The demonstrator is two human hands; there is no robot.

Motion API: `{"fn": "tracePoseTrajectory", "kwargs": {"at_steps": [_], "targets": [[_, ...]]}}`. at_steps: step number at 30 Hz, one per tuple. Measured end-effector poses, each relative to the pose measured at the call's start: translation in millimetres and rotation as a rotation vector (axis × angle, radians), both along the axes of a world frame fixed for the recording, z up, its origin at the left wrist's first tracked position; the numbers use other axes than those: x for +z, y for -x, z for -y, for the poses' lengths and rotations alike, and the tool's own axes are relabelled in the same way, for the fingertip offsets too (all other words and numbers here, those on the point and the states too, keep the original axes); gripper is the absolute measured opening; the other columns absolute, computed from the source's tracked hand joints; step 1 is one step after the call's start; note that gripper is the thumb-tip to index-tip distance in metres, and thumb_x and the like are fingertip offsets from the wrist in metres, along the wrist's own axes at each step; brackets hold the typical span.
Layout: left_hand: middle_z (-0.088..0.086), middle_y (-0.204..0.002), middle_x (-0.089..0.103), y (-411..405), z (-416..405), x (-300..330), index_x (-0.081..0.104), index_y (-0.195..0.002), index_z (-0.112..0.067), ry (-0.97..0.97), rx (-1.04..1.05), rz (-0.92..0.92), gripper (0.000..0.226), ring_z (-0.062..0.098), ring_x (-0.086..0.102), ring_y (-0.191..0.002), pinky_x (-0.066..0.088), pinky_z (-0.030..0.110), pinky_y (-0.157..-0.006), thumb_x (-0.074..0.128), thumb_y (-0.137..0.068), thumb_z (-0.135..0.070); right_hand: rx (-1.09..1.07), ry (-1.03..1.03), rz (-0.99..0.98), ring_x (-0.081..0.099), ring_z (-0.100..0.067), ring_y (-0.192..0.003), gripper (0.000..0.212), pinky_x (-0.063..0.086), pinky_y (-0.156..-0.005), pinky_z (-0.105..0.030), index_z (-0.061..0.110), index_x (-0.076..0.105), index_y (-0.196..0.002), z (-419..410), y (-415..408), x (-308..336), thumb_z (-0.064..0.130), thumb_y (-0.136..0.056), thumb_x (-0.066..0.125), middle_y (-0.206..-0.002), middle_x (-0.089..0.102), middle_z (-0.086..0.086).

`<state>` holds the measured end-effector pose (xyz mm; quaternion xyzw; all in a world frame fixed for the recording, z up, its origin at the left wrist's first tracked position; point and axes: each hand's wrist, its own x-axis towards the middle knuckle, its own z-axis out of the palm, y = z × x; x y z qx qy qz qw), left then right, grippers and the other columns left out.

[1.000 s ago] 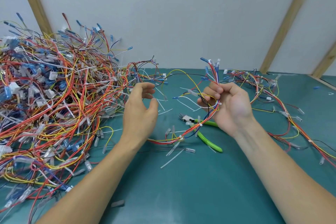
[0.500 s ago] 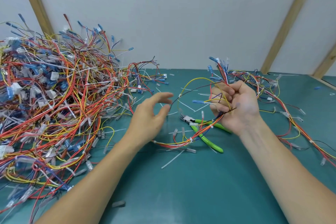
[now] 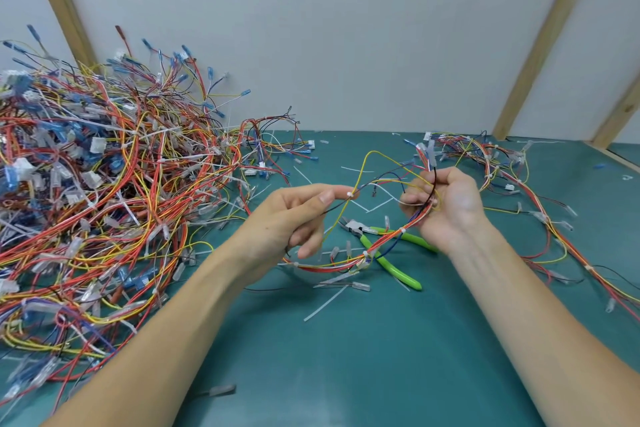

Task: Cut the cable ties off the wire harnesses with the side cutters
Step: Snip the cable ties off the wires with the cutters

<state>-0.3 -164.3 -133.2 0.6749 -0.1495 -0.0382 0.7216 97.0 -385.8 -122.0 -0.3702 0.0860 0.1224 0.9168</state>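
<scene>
- The right hand (image 3: 446, 204) is curled tight round one end of a wire harness (image 3: 346, 265), holding it up off the bench (image 3: 346, 357); the blue-tipped leads stick up out of the fist, probably so the bundle hangs free and its ties can be found.
- The left hand (image 3: 294, 215) has thumb and forefinger extended, their tips at a white cable tie (image 3: 350, 195) on a yellow-and-black strand of the same harness. Whether they actually pinch it or only touch it cannot be told. The other fingers curl loosely below.
- Held between the two hands, the harness sags in a loop down to the bench, with more white ties showing along the loop.
- The side cutters (image 3: 384, 246), green-handled, lie on the bench under that loop, nearer the right hand. Neither hand touches them; they look parked within easy reach for the next cut.
- A big heap of harnesses (image 3: 104, 201) fills the far left, likely the stock to be worked through.
- A smaller spread of wires (image 3: 502, 170) lies far right.
- Loose tie offcuts (image 3: 325, 303) are scattered near the middle.
</scene>
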Motion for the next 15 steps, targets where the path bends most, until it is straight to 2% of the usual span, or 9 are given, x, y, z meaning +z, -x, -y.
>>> {"fn": "tracePoseTrajectory", "kwargs": {"at_steps": [4,7,9,10,12,13,15], "targets": [[-0.010,-0.046,0.032,2.9,1.6,3.8,0.076,-0.100,-0.024,-0.009,0.013,0.021,0.019,0.011,0.035,-0.045,0.032,0.017,-0.051,0.059,-0.093,-0.029,-0.004,0.071,0.010,0.031,-0.014,-0.046,0.027,0.041,-0.044,-0.021,0.016,0.038,-0.069,-1.6,0.8,-0.8,0.012,-0.095,0.035,-0.060,0.029,0.002],[-0.004,-0.066,0.054,3.2,3.6,4.9,0.072,-0.086,-0.025,0.035,0.043,0.015,0.013,0.014,0.050,-0.066,0.041,0.020,-0.066,0.061,-0.090,-0.027,0.051,0.153,0.064,0.040,-0.014,-0.048,0.026,0.041,-0.053,-0.026,0.017,0.040,-0.070,-2.5,3.4,0.0,0.015,-0.096,0.036,-0.059,0.035,0.002],[-0.002,-0.084,0.067,2.1,2.7,4.4,0.066,-0.086,-0.022,0.084,0.047,0.013,0.009,0.018,0.065,-0.085,0.050,0.025,-0.078,0.060,-0.092,-0.025,0.068,0.248,0.100,0.049,-0.015,-0.052,0.025,0.041,-0.058,-0.030,0.017,0.046,-0.071,-2.6,5.4,1.5,0.017,-0.096,0.040,-0.061,0.042,0.002],[0.000,-0.087,0.069,1.1,2.5,3.9,0.061,-0.090,-0.019,0.116,0.069,0.013,0.007,0.020,0.068,-0.086,0.053,0.027,-0.078,0.058,-0.096,-0.022,0.066,0.303,0.115,0.052,-0.014,-0.056,0.024,0.041,-0.061,-0.031,0.017,0.051,-0.072,-2.3,6.0,2.3,0.019,-0.095,0.043,-0.062,0.047,0.003],[-0.001,-0.076,0.067,-1.4,3.6,2.5,0.052,-0.095,-0.013,0.106,0.249,0.062,0.009,0.018,0.065,-0.061,0.054,0.031,-0.063,0.052,-0.104,-0.015,0.056,0.400,0.142,0.053,-0.012,-0.063,0.023,0.039,-0.063,-0.030,0.020,0.061,-0.073,-2.1,7.0,3.6,0.022,-0.093,0.051,-0.066,0.058,0.007],[-0.004,-0.066,0.060,-2.7,3.8,1.0,0.051,-0.097,-0.012,0.044,0.401,0.119,0.009,0.014,0.054,-0.049,0.046,0.029,-0.053,0.049,-0.105,-0.014,0.048,0.435,0.153,0.052,-0.010,-0.065,0.024,0.037,-0.063,-0.029,0.021,0.065,-0.072,-2.4,7.4,4.3,0.024,-0.092,0.054,-0.069,0.062,0.008],[-0.006,-0.056,0.045,-5.2,2.1,-3.0,0.055,-0.099,-0.012,-0.127,0.690,0.266,0.009,0.009,0.035,-0.046,0.029,0.025,-0.048,0.050,-0.105,-0.017,0.023,0.472,0.184,0.047,-0.008,-0.063,0.026,0.032,-0.059,-0.027,0.022,0.073,-0.070,-3.3,8.1,5.1,0.025,-0.091,0.058,-0.072,0.061,0.009]]}}
